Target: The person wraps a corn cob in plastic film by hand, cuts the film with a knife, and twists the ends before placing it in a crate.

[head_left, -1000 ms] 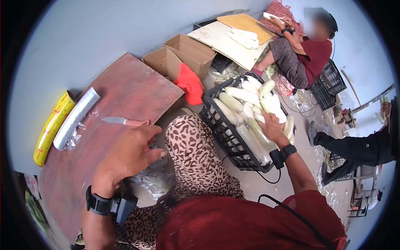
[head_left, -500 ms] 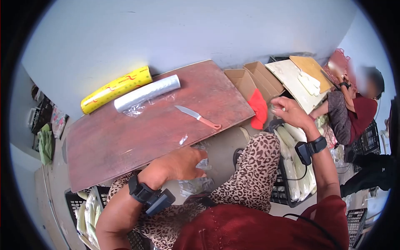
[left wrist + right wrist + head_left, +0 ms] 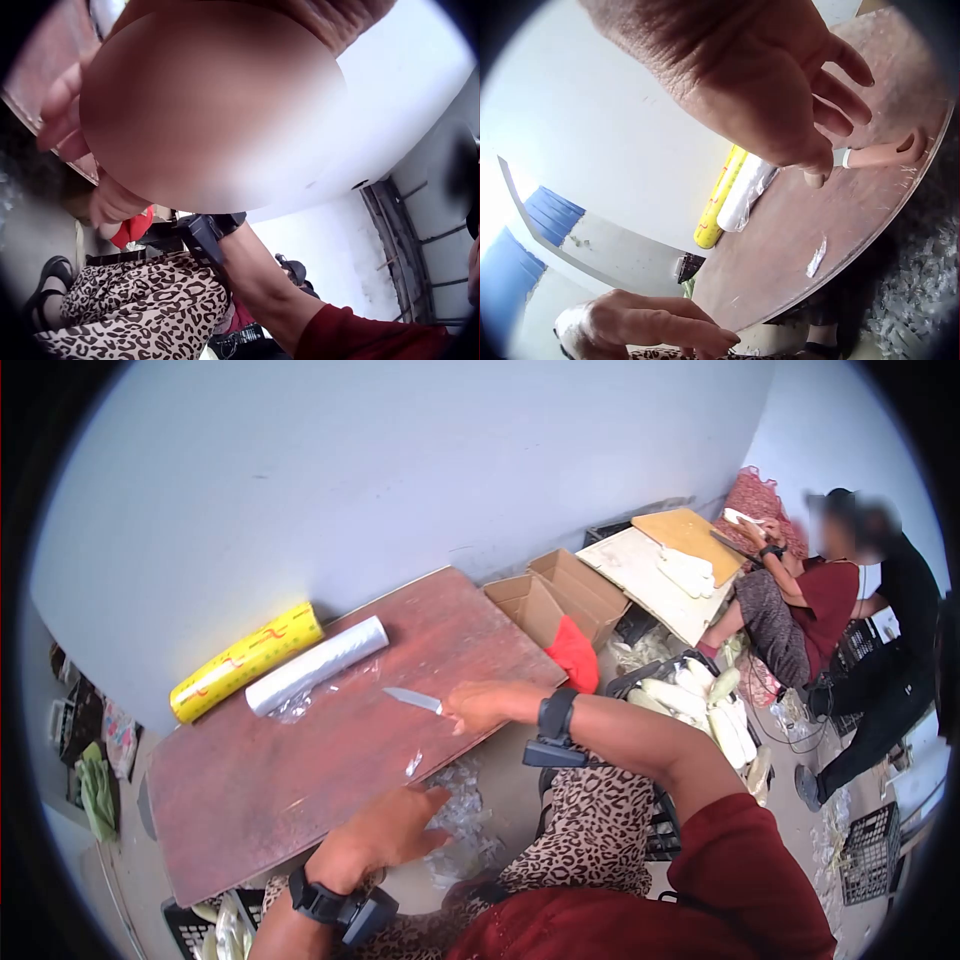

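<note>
My right hand point(image 3: 490, 705) hovers at the front edge of the board, right over a knife point(image 3: 412, 699) with a bare blade. In the right wrist view its orange handle point(image 3: 889, 154) lies on the wood, and the fingers of my right hand point(image 3: 761, 90) are spread above it, the thumb close to where blade meets handle. My left hand point(image 3: 385, 830) hangs in front of the board's near edge, fingers loose and holding nothing. Behind the knife sit a roll of clear film point(image 3: 318, 663) and a yellow printed roll point(image 3: 245, 662).
The reddish board point(image 3: 300, 780) stands against the wall. A black crate holds wrapped pale vegetables point(image 3: 680, 700) at right; another crate point(image 3: 190, 930) is at lower left. Cardboard boxes point(image 3: 580, 600) and a red cloth point(image 3: 573, 655) stand beyond. Two people point(image 3: 825, 605) are at far right.
My right hand has left the vegetable crate and swung left to the knife on the board. My left hand stays low near the board's front. The head view has turned left.
</note>
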Action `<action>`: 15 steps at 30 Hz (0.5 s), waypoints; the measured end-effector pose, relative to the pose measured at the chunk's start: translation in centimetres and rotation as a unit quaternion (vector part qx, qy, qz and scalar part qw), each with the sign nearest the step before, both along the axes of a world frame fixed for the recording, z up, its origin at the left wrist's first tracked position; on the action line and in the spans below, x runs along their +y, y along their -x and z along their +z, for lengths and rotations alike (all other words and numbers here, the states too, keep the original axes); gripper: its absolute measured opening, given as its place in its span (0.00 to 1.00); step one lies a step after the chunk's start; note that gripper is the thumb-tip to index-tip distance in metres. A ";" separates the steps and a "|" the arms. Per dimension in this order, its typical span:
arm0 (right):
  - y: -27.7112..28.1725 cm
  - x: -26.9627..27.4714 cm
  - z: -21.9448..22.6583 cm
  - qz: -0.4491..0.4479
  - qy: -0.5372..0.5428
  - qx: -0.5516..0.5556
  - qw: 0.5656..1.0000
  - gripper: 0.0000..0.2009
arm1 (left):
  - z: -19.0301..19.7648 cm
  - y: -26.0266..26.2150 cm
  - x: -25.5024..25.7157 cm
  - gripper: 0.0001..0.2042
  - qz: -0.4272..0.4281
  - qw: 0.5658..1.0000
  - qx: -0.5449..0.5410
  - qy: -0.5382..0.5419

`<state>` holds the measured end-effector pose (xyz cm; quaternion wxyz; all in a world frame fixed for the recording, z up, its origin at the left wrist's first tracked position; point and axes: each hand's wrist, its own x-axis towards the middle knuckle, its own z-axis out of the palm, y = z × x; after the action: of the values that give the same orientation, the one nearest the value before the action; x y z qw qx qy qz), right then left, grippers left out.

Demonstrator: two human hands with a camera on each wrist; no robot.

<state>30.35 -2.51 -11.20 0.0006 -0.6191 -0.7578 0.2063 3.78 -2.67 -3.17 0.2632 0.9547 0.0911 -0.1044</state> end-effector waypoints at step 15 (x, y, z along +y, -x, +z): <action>-19.9 -3.9 3.6 -0.240 -0.130 -0.008 0.962 0.24 | 0.0 -5.9 -1.7 0.20 -0.020 0.995 0.080 -0.054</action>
<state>50.24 -6.45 -7.62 0.1249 -0.7792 -0.6069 0.0944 9.66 -4.35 -3.17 0.2011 0.9576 0.0989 -0.1809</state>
